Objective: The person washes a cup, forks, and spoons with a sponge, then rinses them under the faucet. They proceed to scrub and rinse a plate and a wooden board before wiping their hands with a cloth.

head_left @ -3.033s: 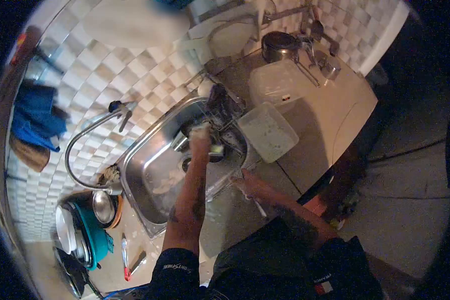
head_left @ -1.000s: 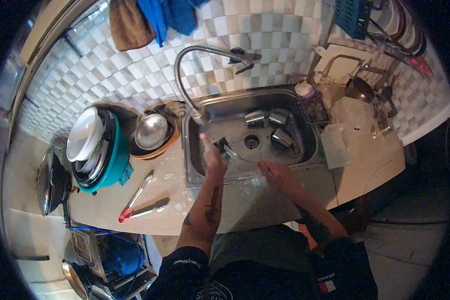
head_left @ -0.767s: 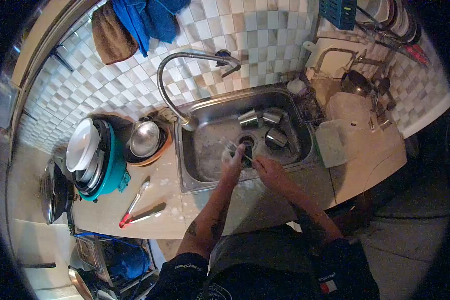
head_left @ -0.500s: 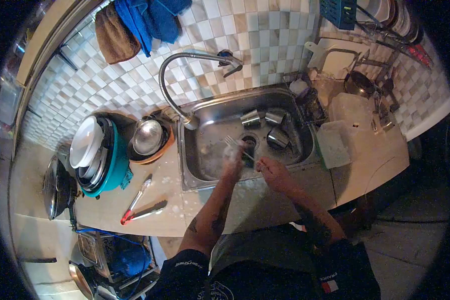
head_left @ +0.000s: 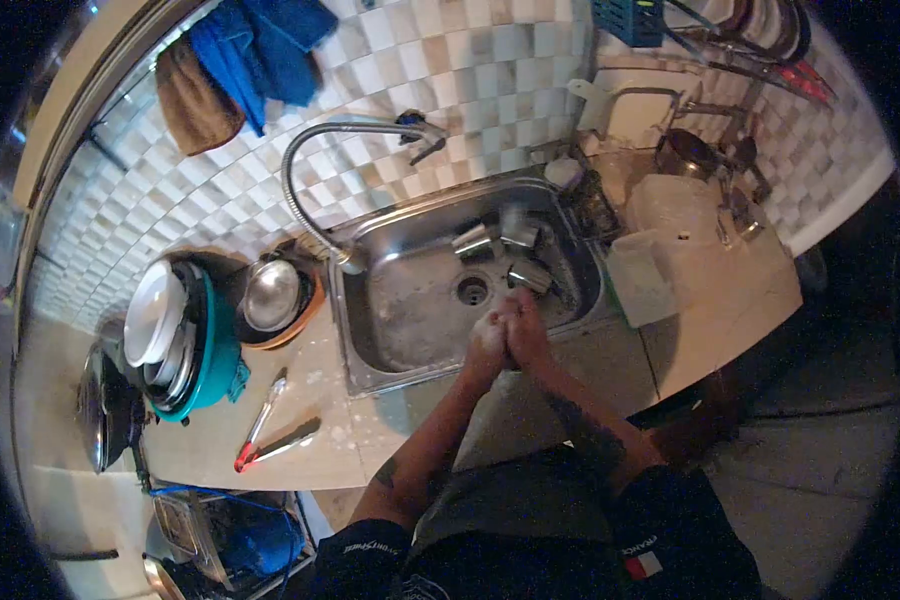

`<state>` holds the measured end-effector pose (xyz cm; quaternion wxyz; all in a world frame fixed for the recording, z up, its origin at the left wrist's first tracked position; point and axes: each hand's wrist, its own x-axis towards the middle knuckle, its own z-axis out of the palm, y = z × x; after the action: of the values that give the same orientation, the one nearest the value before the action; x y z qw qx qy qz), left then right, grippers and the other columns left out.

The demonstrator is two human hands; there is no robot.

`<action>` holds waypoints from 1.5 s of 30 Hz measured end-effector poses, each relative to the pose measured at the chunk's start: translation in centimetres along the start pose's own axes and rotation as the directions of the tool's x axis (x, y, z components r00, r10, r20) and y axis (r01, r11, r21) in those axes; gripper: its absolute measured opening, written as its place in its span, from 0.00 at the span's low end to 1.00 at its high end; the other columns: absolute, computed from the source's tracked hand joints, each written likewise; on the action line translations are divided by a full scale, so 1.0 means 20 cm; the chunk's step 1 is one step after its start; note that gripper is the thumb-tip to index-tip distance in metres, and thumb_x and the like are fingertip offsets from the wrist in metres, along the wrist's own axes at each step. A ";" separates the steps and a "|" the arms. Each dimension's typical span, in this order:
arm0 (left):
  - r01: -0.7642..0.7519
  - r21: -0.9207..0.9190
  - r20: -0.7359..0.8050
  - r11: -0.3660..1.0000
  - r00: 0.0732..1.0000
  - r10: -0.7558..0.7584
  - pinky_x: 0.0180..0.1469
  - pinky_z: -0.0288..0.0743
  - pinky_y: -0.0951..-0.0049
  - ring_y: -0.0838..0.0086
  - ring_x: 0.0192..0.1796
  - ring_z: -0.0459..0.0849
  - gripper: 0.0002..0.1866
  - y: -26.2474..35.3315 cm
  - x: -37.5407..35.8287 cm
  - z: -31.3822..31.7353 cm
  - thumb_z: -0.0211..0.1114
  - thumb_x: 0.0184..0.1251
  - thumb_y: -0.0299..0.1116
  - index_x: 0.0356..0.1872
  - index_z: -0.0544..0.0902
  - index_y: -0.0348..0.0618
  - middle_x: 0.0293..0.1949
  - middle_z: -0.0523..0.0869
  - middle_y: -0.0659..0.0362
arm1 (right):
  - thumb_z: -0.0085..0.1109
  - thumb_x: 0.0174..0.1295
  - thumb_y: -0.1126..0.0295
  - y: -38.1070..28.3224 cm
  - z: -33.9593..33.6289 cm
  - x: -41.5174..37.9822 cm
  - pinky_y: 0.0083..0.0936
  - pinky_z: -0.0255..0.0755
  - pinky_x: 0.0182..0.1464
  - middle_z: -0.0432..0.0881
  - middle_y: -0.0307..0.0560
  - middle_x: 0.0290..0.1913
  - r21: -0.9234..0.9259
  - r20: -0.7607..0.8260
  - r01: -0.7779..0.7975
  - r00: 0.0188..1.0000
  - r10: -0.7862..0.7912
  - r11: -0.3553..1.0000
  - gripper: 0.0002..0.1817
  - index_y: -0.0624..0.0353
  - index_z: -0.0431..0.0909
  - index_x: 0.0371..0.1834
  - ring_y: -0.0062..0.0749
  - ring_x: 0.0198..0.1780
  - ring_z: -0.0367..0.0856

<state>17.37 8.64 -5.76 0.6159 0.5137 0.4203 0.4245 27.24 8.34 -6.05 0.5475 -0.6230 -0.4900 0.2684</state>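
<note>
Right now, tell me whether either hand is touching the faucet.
No, the left hand and right hand are together over the near edge of the sink, well away from the faucet.

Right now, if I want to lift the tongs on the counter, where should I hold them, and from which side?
Probably grip the tongs by their red end, coming from the front of the counter: that uncovered end points there, while the tongs' arms spread apart toward the wall and sink.
</note>
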 end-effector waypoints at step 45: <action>0.122 -0.075 -0.506 0.990 0.851 -0.143 0.39 0.71 0.75 0.77 0.35 0.76 0.13 0.49 -0.58 -1.26 0.63 0.65 0.37 0.40 0.78 0.37 0.32 0.79 0.60 | 0.62 0.61 0.58 0.38 0.80 0.25 0.40 0.78 0.46 0.81 0.54 0.49 -0.246 0.603 0.003 0.783 0.150 0.969 0.23 0.60 0.76 0.55 0.41 0.46 0.83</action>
<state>-10.89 5.55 1.93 0.5207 0.3406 0.5941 0.5099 17.52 20.13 -16.30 0.2691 -0.5795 -0.6451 0.4190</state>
